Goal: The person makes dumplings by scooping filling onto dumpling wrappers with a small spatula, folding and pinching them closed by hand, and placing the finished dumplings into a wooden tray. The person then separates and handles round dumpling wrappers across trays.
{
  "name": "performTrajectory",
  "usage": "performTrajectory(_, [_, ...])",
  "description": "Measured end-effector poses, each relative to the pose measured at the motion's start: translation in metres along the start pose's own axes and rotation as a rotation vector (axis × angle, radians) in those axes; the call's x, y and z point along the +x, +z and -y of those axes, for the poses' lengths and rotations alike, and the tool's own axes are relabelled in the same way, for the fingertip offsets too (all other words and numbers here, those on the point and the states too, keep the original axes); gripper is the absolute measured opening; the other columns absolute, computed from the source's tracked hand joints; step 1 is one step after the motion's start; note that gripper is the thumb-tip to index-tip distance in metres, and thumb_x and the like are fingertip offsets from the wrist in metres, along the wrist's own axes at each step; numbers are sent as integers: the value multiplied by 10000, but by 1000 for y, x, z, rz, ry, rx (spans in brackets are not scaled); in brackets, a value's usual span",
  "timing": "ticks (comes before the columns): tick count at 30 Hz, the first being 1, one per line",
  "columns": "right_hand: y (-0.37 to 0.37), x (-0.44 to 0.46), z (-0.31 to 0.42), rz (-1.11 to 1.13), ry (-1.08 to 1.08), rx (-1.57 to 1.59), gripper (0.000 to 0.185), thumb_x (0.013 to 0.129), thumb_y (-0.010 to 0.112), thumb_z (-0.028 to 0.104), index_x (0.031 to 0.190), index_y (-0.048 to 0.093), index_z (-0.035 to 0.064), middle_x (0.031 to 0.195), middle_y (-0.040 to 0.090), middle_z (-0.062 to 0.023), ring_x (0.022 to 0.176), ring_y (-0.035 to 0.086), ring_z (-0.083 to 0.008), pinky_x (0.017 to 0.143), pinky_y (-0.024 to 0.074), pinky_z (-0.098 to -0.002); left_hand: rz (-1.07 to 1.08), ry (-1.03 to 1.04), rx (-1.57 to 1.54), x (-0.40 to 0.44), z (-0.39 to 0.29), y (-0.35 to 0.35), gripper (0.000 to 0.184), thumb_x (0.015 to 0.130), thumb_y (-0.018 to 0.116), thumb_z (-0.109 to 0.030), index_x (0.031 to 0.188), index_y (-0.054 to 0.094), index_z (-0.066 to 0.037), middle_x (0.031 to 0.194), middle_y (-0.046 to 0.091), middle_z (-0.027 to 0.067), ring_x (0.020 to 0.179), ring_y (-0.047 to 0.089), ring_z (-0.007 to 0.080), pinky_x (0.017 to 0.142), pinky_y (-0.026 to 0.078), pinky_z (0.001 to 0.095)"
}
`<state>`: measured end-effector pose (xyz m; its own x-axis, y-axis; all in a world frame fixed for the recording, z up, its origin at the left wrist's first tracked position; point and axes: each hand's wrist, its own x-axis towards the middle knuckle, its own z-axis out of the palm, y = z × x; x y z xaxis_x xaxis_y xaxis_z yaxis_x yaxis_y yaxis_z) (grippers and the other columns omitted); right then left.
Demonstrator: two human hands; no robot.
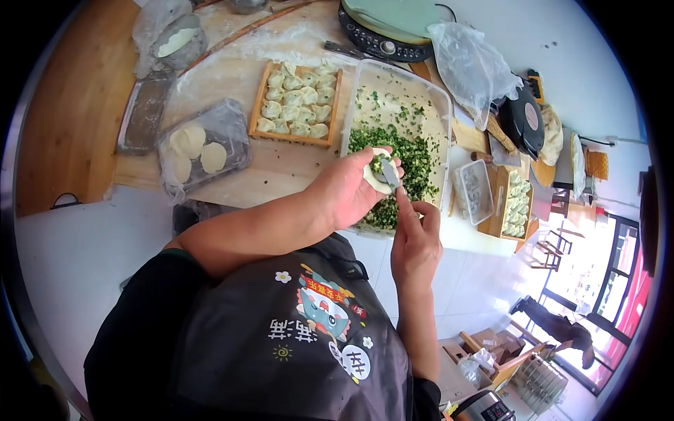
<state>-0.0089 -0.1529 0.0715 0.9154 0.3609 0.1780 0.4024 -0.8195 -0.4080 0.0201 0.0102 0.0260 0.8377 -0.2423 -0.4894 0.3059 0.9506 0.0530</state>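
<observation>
On the palm of my left hand rests a round dumpling wrapper, its edge held by the curled fingers. A small mound of chopped green filling sits in the wrapper's middle. My right hand grips a small metal spatula, whose flat blade touches the filling; its handle is mostly hidden by the fingers. Both hands are above the near part of a clear plastic tub that holds loose chopped green filling.
Left of the tub, a wooden tray carries rows of folded dumplings. Farther left, a clear plastic container holds several wrappers. A round electric griddle stands behind. At right are a small plastic box and another dumpling tray.
</observation>
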Motion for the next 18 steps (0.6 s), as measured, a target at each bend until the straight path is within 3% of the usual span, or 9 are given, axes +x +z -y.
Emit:
performTrajectory(3, [-2,-2,-3,-84,-31,-23,512,822,611,-76,1262,682,175,1011,594,-68,687,595,-202,597,505,-345,29,20,27,2,-6,3,306,1060,381,-243,1239,507,-28,1224,591,157,1178,570,298,1055,445,411])
performTrajectory(7, [9,3,-4,-38,-135,-196,566,777,629,-68,1264,678,216,1016,595,-53,714,630,-207,587,521,-355,45,-3,61,-3,-11,12,296,1052,401,-229,1208,523,-10,1167,599,143,1136,580,292,1043,452,420])
performTrajectory(10, [5,3,-5,-36,-202,-201,548,775,616,-42,1254,678,217,1025,606,-21,679,632,-186,539,512,-331,41,27,40,-2,-18,9,292,1046,413,-229,1194,531,-7,1151,600,138,1102,585,285,1034,457,432])
performTrajectory(14, [4,18,-4,-137,-106,35,508,791,620,-57,1239,684,174,1000,606,-53,662,623,-184,555,506,-338,81,50,36,0,-23,6,291,1042,415,-233,1175,540,-7,1147,601,135,1085,588,286,1027,461,437])
performTrajectory(18, [8,23,2,-36,-231,-111,486,804,629,-38,1239,677,172,1004,609,-42,659,627,-218,556,511,-357,81,90,20,-1,-34,1,359,1042,390,-252,1199,539,35,1176,611,166,1124,588,306,1042,451,431])
